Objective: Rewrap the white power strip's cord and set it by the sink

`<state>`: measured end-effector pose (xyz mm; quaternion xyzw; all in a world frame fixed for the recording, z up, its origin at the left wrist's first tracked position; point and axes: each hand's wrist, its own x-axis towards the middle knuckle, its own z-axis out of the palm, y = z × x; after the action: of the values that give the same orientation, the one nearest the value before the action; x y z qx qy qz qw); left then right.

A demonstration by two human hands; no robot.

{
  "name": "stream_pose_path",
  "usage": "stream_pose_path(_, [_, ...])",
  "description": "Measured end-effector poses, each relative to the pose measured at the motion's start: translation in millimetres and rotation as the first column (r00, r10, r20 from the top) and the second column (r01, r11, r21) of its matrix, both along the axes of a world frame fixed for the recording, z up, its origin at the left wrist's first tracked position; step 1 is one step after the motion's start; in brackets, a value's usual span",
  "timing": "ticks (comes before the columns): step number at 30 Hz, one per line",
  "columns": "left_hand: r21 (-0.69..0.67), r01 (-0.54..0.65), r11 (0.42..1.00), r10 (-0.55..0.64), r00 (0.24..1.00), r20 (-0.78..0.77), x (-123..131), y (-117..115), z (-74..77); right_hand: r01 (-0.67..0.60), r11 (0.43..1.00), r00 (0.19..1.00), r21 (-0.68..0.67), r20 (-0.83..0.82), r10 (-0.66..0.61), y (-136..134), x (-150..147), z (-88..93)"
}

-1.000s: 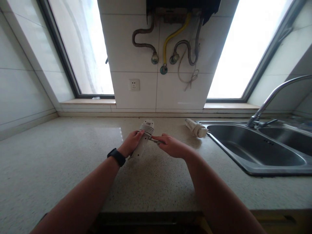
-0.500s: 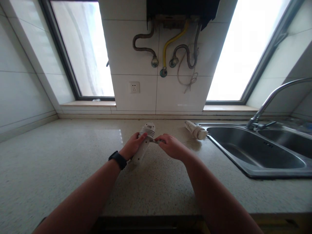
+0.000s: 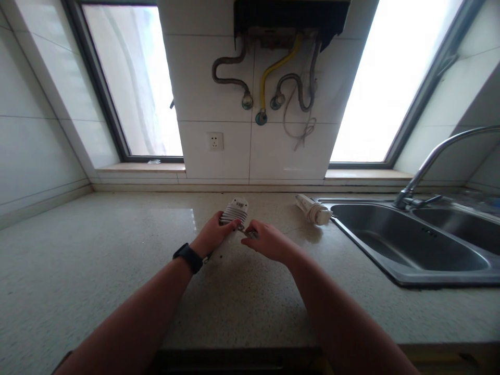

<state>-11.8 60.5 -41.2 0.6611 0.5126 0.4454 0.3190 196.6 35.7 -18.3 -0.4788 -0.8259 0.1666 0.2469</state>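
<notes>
A white power strip [image 3: 237, 204] with its white cord [image 3: 233, 214] wound round it in several turns is held above the counter, tilted. My left hand [image 3: 217, 229] is closed round its middle, the thumb pressing on the cord turns. Close against the right side of the strip, my right hand [image 3: 266, 239] pinches the cord's end, which looks like a plug [image 3: 250, 234]; the fingers partly hide it. A second white strip-like bundle [image 3: 313, 209], also wrapped with cord, lies on the counter beside the sink.
A steel double sink [image 3: 398, 245] with a curved faucet [image 3: 429, 156] is set into the speckled counter [image 3: 117, 250] at right. On the tiled wall are a socket [image 3: 215, 141] and hoses [image 3: 269, 78] below a dark appliance [image 3: 291, 18]. Windows stand either side.
My right hand has shifted slightly down and left, bringing the cord's end closer to the wound cord. My left thumb has moved lower on the turns. The second bundle has not moved.
</notes>
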Motion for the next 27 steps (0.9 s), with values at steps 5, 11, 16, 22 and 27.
stream_pose_path(5, [0.019,-0.022,1.000,0.024,0.993,-0.117,-3,0,4.1,-0.037,0.992,0.996,0.118,0.083,0.027,3,8,1.6])
stream_pose_path(11, [0.083,-0.037,0.996,0.054,0.976,-0.212,-1,-3,6.7,-0.003,0.987,0.997,0.159,0.078,-0.010,-1,12,8.0])
stream_pose_path(16, [0.093,-0.001,0.996,0.029,0.955,-0.296,-1,-8,9.7,-0.059,0.982,0.992,0.181,0.116,0.038,-3,12,8.9])
stream_pose_path(22, [0.096,-0.007,0.995,0.037,0.950,-0.309,-4,-8,11.6,-0.086,0.973,0.980,0.216,0.194,0.043,-8,10,11.8])
stream_pose_path(27, [0.096,-0.072,0.993,0.096,0.956,-0.278,-8,-4,10.0,-0.156,0.951,0.952,0.267,0.298,0.073,-17,7,18.4])
